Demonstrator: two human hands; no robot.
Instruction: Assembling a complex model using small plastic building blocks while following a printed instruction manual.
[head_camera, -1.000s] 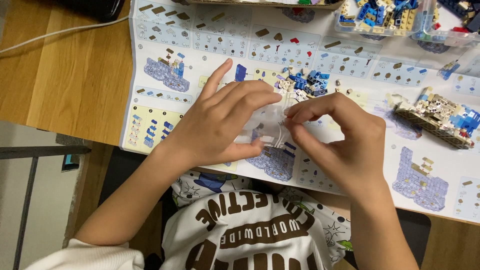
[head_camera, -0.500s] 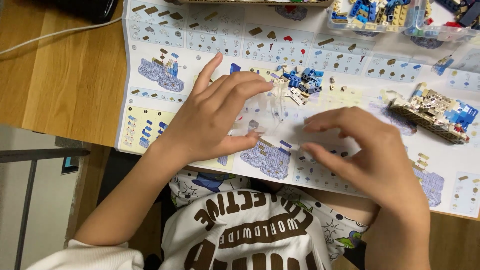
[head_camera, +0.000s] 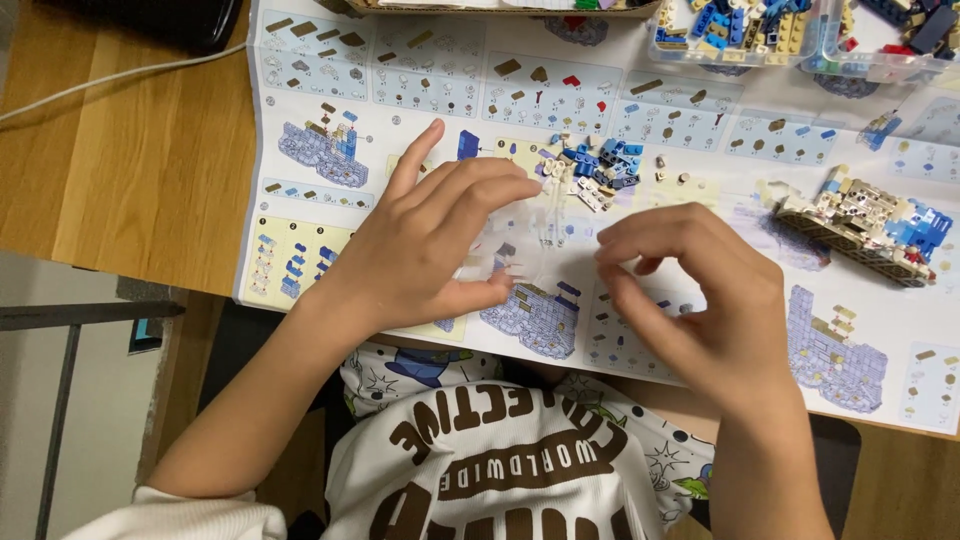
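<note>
My left hand rests on a large printed instruction sheet and pinches a small clear plastic bag between thumb and fingers; the bag looks blurred. My right hand hovers just right of the bag without touching it. Its fingers are curled and apart, and nothing shows in them. A small pile of blue, tan and white bricks lies just beyond both hands. A single dark blue brick stands by my left fingertips.
A partly built tan and blue brick model sits on the sheet at the right. Clear trays of loose bricks stand at the back right. A white cable crosses the wooden table on the left.
Both hands were pinching the clear bag together. My right hand has let go and drawn back to the right and toward me, while the left hand keeps the bag.
</note>
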